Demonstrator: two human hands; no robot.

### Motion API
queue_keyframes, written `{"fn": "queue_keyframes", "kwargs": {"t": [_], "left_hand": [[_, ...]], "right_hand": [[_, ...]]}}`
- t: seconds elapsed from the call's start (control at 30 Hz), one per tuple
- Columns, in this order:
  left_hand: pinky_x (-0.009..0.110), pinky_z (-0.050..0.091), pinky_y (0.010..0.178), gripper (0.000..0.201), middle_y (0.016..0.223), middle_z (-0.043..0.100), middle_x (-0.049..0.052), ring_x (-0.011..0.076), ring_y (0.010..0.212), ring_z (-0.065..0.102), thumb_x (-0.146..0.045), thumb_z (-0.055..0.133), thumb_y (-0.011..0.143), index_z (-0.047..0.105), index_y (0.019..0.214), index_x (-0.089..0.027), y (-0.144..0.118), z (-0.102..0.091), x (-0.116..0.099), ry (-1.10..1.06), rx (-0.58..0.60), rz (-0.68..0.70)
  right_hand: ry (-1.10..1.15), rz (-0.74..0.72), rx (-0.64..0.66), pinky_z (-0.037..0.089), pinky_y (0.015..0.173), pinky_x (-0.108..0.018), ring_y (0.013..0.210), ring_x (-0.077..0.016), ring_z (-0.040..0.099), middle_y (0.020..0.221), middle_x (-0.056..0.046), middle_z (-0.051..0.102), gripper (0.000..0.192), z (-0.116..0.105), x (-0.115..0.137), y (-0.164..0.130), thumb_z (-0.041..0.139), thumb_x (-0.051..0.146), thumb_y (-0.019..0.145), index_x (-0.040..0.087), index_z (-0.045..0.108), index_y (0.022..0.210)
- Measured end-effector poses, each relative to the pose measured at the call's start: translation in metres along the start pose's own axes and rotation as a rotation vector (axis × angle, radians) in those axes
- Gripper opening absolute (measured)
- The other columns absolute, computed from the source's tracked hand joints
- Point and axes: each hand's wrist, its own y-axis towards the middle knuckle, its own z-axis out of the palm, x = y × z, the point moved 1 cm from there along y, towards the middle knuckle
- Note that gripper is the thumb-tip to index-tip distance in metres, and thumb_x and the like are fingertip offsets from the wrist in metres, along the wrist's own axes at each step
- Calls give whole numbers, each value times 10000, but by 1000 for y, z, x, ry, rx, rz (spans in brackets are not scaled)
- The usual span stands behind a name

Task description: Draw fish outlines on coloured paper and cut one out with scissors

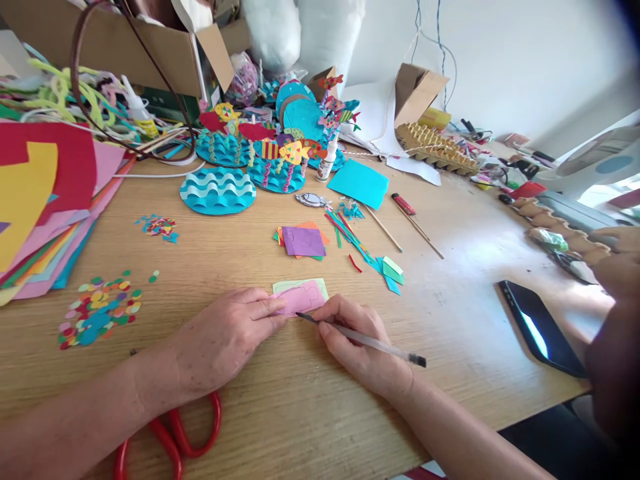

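Note:
My left hand (220, 340) has its fingers together on the left end of a small pink paper piece (306, 297), keeping it against the table. Pencil-like outlines show on the pink paper, and a pale green paper (322, 288) peeks out from beneath it. A pen with a clear barrel (370, 340) is gripped in my right hand (363, 343). Its dark tip meets the lower edge of the pink paper. Under my left forearm, red-handled scissors (197, 447) lie partly hidden.
Purple paper (304, 241) tops a small stack behind my hands. Paper dots (103, 313) lie left; a phone (540, 327) rests right, near another person's arm (617, 300). Blue paper crafts (217, 191), a glue bottle (327, 160) and a cardboard box (145, 60) stand farther back.

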Motion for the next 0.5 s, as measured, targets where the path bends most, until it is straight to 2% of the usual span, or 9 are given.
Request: {"fn": "queue_keyframes", "kwargs": {"t": [0.5], "left_hand": [[347, 462, 867, 318, 1119, 623, 79, 207, 983, 534, -76, 329, 921, 569, 1120, -135, -2, 3, 1, -5, 28, 4]], "right_hand": [[-90, -60, 20, 355, 469, -207, 478, -108, 486, 546, 34, 564, 115, 7, -3, 1, 467, 141, 728, 201, 561, 758]]}}
